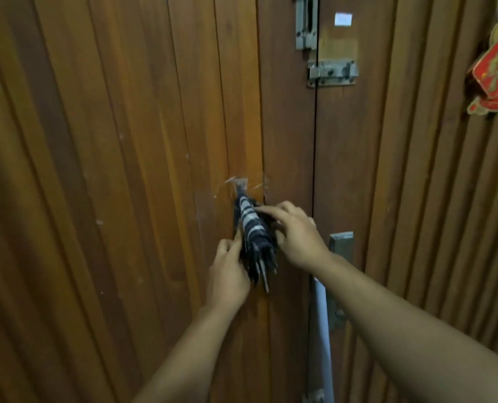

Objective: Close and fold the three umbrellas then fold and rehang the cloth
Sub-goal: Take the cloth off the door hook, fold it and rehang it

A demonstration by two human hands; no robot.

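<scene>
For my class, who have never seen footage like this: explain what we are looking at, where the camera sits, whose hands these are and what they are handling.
There is only one picture, from a camera worn on a person's head, looking forward and down. No machine is here: the two bare arms belong to the wearer. They face a wooden door with metal bolts above. A folded dark cloth with pale stripes hangs from a small clear hook stuck to the door. The left hand touches its lower edge; the right hand rests on its side. A red ornament hangs at the right.
</scene>
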